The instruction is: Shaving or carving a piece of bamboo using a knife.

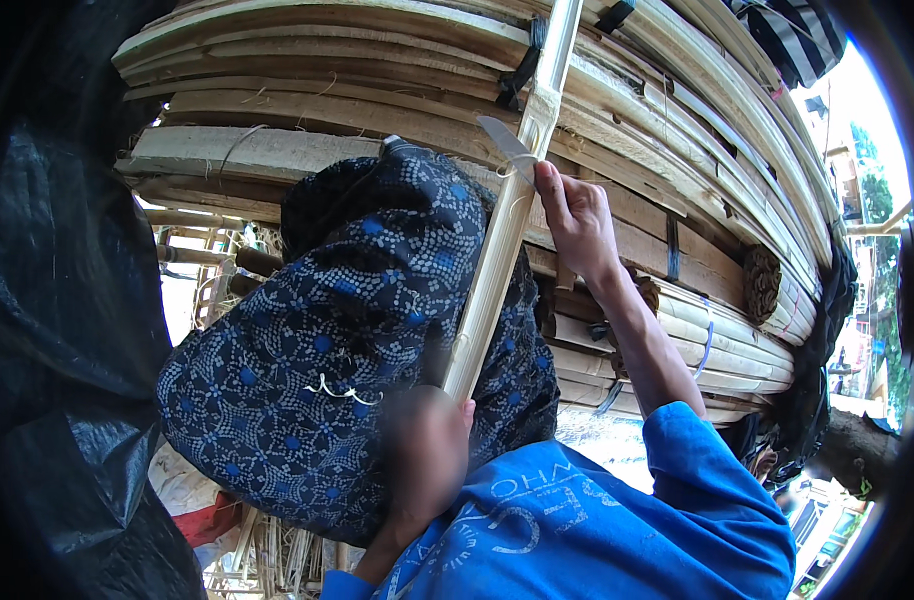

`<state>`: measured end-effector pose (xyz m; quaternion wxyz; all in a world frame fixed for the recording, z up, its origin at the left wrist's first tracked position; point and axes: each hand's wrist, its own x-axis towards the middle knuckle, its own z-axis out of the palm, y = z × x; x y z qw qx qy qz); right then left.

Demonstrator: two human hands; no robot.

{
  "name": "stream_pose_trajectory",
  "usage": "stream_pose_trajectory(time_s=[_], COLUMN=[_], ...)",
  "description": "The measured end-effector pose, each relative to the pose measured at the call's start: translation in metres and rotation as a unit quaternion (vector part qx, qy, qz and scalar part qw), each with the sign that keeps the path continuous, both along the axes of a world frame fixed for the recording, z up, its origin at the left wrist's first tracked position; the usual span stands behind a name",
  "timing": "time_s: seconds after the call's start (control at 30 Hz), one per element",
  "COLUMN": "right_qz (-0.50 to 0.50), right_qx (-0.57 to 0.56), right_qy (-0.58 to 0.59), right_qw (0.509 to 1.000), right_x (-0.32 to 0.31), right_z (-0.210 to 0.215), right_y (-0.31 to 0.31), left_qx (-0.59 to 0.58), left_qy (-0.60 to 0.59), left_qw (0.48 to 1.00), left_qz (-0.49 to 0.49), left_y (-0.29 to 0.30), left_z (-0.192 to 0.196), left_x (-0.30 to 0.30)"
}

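Note:
A long pale bamboo pole (497, 250) runs slantwise from my lap up past the top of the view, with a node partway along. My left hand (427, 465), smeared in the picture, is closed round its lower end. My right hand (579, 215) grips a knife, its handle hidden in the fingers. The knife's flat grey blade (505, 137) lies across the pole just below the node. A thin curled shaving (520, 160) stands at the blade. Under the pole, a dark blue patterned cloth (347, 290) covers my legs, with a few pale shavings (342, 393) on it.
Stacked bundles of bamboo slats (317, 100), tied with dark strips, fill the space in front and to the right. Black plastic sheeting (62, 330) hangs at the left. A bamboo rack (192, 240) shows behind the cloth. More loose strips (287, 550) lie at the lower left.

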<state>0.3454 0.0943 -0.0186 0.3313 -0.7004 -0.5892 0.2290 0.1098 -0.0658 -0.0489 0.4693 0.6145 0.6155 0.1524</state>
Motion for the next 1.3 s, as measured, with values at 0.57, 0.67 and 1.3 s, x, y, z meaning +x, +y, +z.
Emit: stream_pose_trajectory(time_s=[0.57,0.67,1.3], right_qz=[-0.004,0.029,0.039], right_qx=[-0.01,-0.037,0.115], right_qy=[0.009,0.008,-0.091], right_qw=[1.0,0.999,0.988], right_x=[0.003,0.01,0.012], right_z=[0.007,0.011,-0.001], right_y=[-0.003,-0.002,0.0], left_qx=[0.011,0.002,0.516], left_qy=[-0.054,-0.033,0.128], left_qw=[0.998,0.999,0.819], left_qz=[0.003,-0.008,-0.216], left_y=[-0.002,-0.001,0.184], left_z=[-0.001,0.008,0.036], left_x=[-0.005,-0.01,0.081])
